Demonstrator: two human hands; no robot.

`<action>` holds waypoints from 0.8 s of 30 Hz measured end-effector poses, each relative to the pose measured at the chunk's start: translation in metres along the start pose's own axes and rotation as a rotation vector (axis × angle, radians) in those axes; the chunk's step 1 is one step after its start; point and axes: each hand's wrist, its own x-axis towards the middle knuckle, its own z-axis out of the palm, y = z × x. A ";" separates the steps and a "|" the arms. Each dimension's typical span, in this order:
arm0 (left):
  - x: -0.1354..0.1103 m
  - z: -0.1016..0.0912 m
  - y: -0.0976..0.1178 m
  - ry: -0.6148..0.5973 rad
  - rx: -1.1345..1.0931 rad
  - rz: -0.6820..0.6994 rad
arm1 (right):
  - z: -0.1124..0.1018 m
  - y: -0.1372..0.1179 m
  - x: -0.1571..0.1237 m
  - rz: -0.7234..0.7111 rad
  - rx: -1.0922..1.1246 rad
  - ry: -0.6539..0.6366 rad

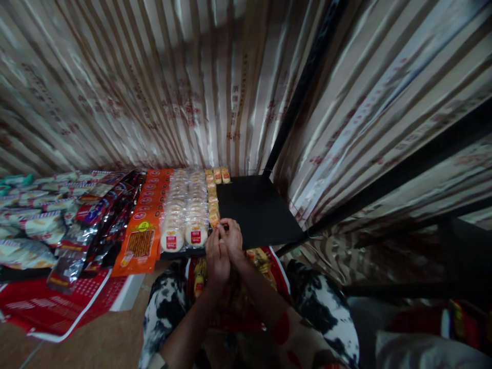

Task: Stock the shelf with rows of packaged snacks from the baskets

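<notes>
Both hands meet at the front edge of a black shelf (257,210). My left hand (216,259) and my right hand (231,238) are closed together on a small yellow snack packet (214,220), the nearest one of a row of yellow packets (212,190) running back along the shelf. Left of that row lie two rows of round white cakes in clear wrappers (184,210). Below my arms a red bag (265,264) with more yellow packets rests between my knees.
Orange snack bags (144,230) and dark foil packets (96,215) fill the shelf to the left, with pale bags (31,225) beyond. A black upright post (295,102) stands at the shelf's back corner. Red printed sheets (54,307) lie on the floor. Striped curtain behind.
</notes>
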 end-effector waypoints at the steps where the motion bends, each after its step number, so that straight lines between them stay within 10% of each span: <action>1: 0.000 0.000 0.000 -0.003 -0.005 -0.001 | 0.002 0.002 0.000 0.006 0.009 -0.001; 19: -0.035 -0.021 -0.005 -0.004 -0.024 0.008 | -0.015 0.007 -0.055 -0.049 0.069 0.129; 24: -0.065 -0.017 -0.032 -0.160 0.098 -0.296 | -0.018 0.038 -0.106 0.081 0.038 -0.103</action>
